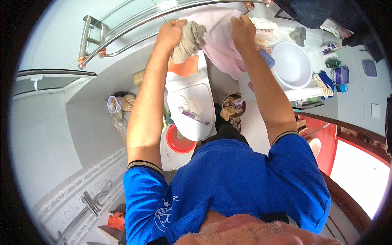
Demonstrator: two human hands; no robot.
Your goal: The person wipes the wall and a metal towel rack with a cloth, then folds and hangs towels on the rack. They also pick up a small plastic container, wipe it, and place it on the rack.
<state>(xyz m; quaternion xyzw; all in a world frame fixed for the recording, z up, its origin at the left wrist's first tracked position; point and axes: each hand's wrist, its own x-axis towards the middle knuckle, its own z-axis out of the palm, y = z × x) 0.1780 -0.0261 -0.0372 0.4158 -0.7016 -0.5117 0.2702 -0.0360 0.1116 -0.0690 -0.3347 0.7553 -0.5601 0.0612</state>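
Both my arms reach up to a metal towel rail (131, 26) at the top of the view. My left hand (171, 33) is closed on a bunched grey-beige cloth (190, 43); whether it also grips the pink cloth cannot be told. My right hand (244, 32) grips the upper right part of a thin pink cloth (219, 39), which hangs at the rail and spreads between my hands. Below the grey-beige cloth, an orange cloth or sheet (185, 67) lies on the toilet tank. A tube with a nozzle (193, 115) and white scraps rest on the closed toilet lid (200, 131).
At the right, a white basin (292, 64) stands on the washbasin counter, with bottles (333, 63) beyond it. A full waste bin (234, 105) stands right of the toilet, a red basin (180, 142) left of it. A glass shelf (49, 82) juts out at the left.
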